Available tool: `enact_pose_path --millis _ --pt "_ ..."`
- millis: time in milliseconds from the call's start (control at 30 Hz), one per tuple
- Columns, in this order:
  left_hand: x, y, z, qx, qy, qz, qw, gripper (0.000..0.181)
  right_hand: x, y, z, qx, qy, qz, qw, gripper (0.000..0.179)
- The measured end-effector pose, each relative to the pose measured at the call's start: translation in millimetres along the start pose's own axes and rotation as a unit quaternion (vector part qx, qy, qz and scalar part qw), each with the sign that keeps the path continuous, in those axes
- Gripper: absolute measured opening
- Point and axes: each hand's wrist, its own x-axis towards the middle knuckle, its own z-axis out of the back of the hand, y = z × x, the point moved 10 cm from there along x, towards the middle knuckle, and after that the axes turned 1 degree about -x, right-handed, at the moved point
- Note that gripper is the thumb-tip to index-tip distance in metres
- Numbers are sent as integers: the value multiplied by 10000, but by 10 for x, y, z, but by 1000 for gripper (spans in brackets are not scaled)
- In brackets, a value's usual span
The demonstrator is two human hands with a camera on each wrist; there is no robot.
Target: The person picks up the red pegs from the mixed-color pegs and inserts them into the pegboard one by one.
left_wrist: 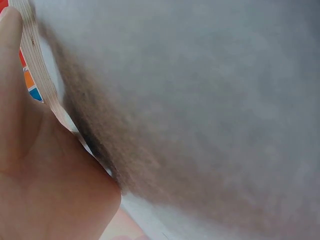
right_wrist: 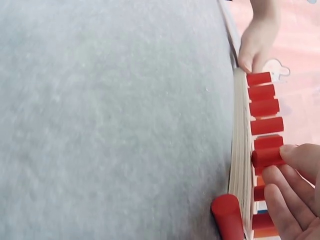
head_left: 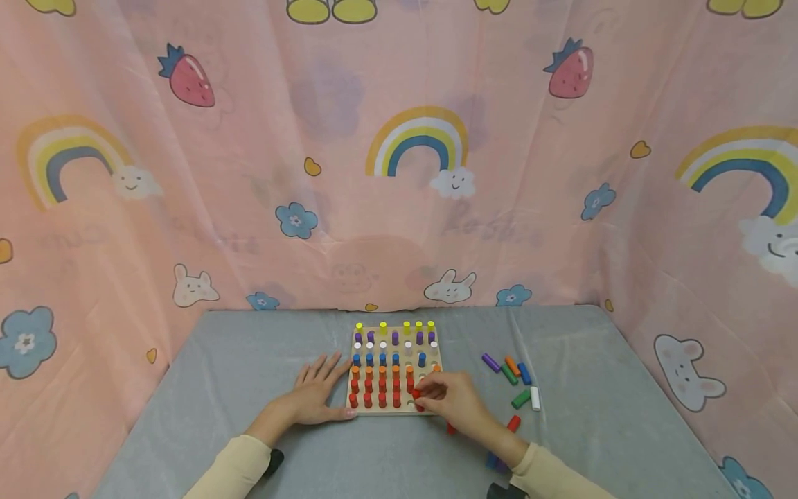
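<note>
A wooden pegboard (head_left: pixel 389 412) stands on the table with rows of yellow, purple, white, blue, orange and red pegs in it. My left hand (head_left: pixel 316 397) lies with fingers spread against the board's left edge; in the left wrist view, its thumb (left_wrist: pixel 9 75) is beside the layered wooden side. My right hand (head_left: pixel 458 402) pinches a red peg (right_wrist: pixel 267 156) between thumb and fingertips over the near right part of the board. Whether the peg's lower end sits in a hole, I cannot tell. Some pegs are hidden behind the right hand.
Loose pegs lie right of the board: a purple one (head_left: pixel 490 362), a blue one (head_left: pixel 524 373), a white one (head_left: pixel 535 398), green ones and others. A red peg (right_wrist: pixel 227 216) lies by the near edge. Grey cloth (head_left: pixel 249 360) covers the table; a pink curtain (head_left: pixel 349 263) hangs behind.
</note>
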Motion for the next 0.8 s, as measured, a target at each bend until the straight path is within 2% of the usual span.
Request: enact_pose_path --millis 233,500,633,800 --pt "5 10 -10 24 -33 -17 10000 105 4 73 -21 -17 -312 122 9994 18" --pt "11 22 -14 19 -30 6 10000 107 -3 74 -69 72 -463 217 9987 16" --pt "-6 -8 4 -16 46 -10 10000 107 -8 55 -82 3 -499 241 9985 16" --pt "-46 -92 74 -137 5 -179 9997 106 -21 38 -103 108 -434 201 9988 14"
